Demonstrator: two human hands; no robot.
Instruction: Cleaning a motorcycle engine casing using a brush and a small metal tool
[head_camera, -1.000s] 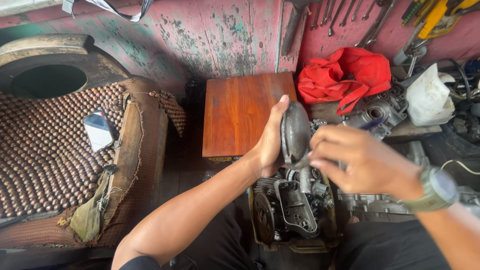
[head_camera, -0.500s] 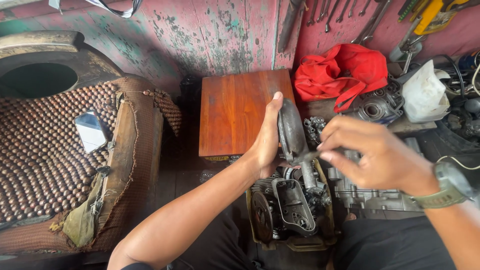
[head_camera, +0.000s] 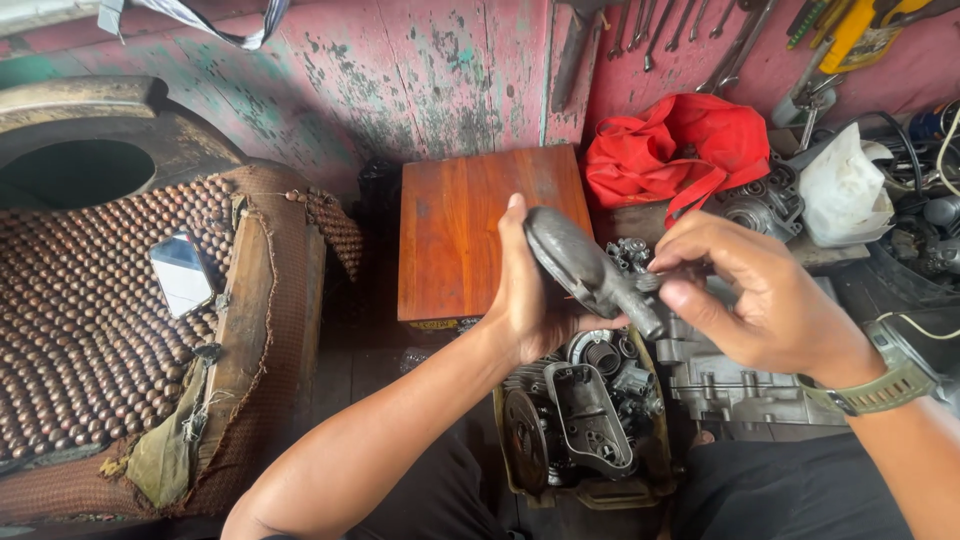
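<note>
My left hand (head_camera: 525, 295) grips a dark grey metal engine part (head_camera: 585, 265) with a rounded flat head and a short shaft, held above a box of engine parts (head_camera: 580, 425). My right hand (head_camera: 765, 295), with a green watch on its wrist, pinches the shaft end of the same part from the right. The part is tilted, head up and to the left.
A wooden box top (head_camera: 475, 230) lies behind my hands. A red bag (head_camera: 680, 145) and a white plastic bag (head_camera: 840, 185) sit at the back right among engine pieces. Wrenches hang on the pink wall. A beaded seat (head_camera: 90, 330) with a phone (head_camera: 180, 272) is left.
The metal part has tipped from nearly upright to slanting left. My right hand has shifted from covering its lower end to pinching the shaft at the right.
</note>
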